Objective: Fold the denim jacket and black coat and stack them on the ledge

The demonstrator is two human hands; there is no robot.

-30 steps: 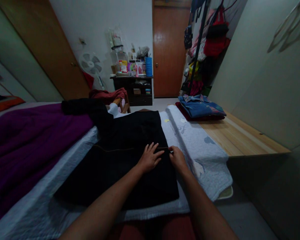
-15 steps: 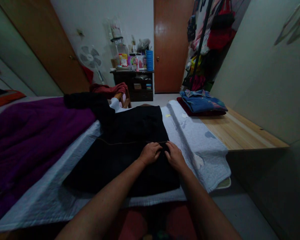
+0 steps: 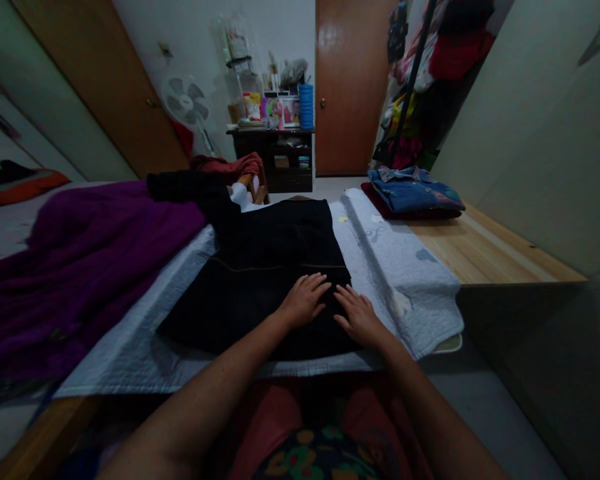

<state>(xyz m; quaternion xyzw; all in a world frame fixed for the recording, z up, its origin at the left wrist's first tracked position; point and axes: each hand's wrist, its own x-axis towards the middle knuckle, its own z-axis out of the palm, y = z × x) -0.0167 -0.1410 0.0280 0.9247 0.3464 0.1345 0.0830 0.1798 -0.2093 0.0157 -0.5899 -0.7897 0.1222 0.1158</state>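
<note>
A black garment (image 3: pixel 250 300) with a thin tan seam line across it lies spread on a pale quilted cloth (image 3: pixel 125 347). My left hand (image 3: pixel 305 298) rests flat on the garment's right part, just below the seam, fingers stretched out. Close beside it, my right hand (image 3: pixel 361 315) lies at the garment's right edge with its fingers spread. Neither hand grips anything. The garment's far left part trails over a purple cloth (image 3: pixel 105 247).
A folded denim garment (image 3: pixel 415 190) sits on a dark red one (image 3: pixel 395 211) at the right, on a wooden board (image 3: pixel 490 257). Behind stand a dark cabinet (image 3: pixel 273 157) with several items on top, a white fan (image 3: pixel 186 100) and a brown door (image 3: pixel 350 87).
My fingers have straightened and spread at the seam's right end, and both hands now lie slightly below the seam. The camera view has shifted a little.
</note>
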